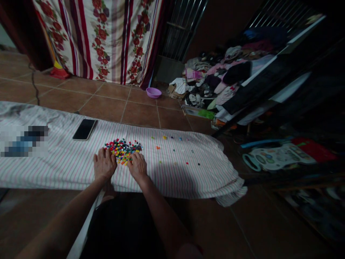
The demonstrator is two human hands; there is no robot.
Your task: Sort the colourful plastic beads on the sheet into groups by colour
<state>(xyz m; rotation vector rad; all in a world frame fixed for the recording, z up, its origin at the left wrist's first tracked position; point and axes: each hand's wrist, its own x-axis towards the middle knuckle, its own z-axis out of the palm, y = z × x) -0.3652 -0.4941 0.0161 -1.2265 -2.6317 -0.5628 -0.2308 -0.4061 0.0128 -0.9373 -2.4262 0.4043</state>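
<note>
A heap of small multicoloured pieces (122, 149), like beads or tiny cubes, lies on a striped cloth (167, 180) in front of me. My left hand (104, 164) rests at the heap's left edge, palm down, with its fingers stretched forward and slightly apart. At the right edge is my right hand (138, 167), its fingers bent together and their tips among the pieces. Whatever those fingertips hold is too small and hidden to name. To the right, small coloured bits such as a yellow one (164, 137) and an orange one (157, 148) lie spaced out in loose rows.
A phone (84, 129) lies on the cloth left of the heap. Beyond, a purple basin (153, 93) stands on the tiled floor before a floral curtain (113, 43). Piled clothes (215, 75) fill the back right; a toy panel (279, 157) is at the right.
</note>
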